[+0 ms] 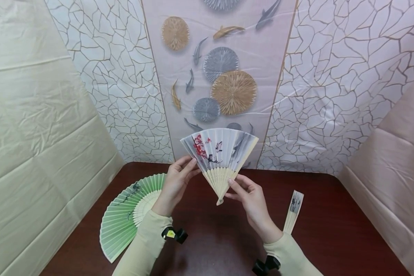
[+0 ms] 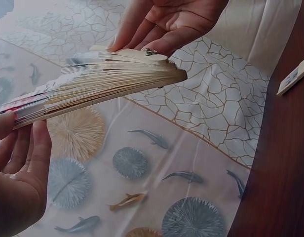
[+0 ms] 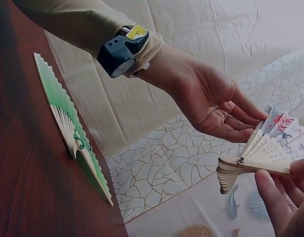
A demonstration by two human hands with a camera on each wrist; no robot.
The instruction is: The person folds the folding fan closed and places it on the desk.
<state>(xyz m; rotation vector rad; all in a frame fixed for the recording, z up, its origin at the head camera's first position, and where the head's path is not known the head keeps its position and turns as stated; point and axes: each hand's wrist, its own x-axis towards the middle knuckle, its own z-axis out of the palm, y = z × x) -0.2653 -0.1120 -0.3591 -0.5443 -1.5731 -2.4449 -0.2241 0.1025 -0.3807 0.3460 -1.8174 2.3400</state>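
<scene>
Between both hands, raised above the table, is a partly spread white folding fan point(image 1: 219, 153) with red blossoms, dark birds and pale wooden ribs. The left hand point(image 1: 179, 182) pinches its left outer edge between thumb and fingers. Lower on the opposite side, the right hand point(image 1: 250, 201) grips the right outer rib, thumb in front. The left wrist view catches the fan point(image 2: 107, 81) nearly edge-on, its ribs stacked close together. A metal pivot pin shows near the narrow end of the fan point(image 3: 270, 148) in the right wrist view.
A green folding fan point(image 1: 120, 216) lies spread on the dark red-brown table point(image 1: 210, 241), partly behind the left forearm. Right of the right hand lies a closed folding fan point(image 1: 294, 211) with a grey pattern. Patterned cloth point(image 1: 307, 107) hangs behind the table.
</scene>
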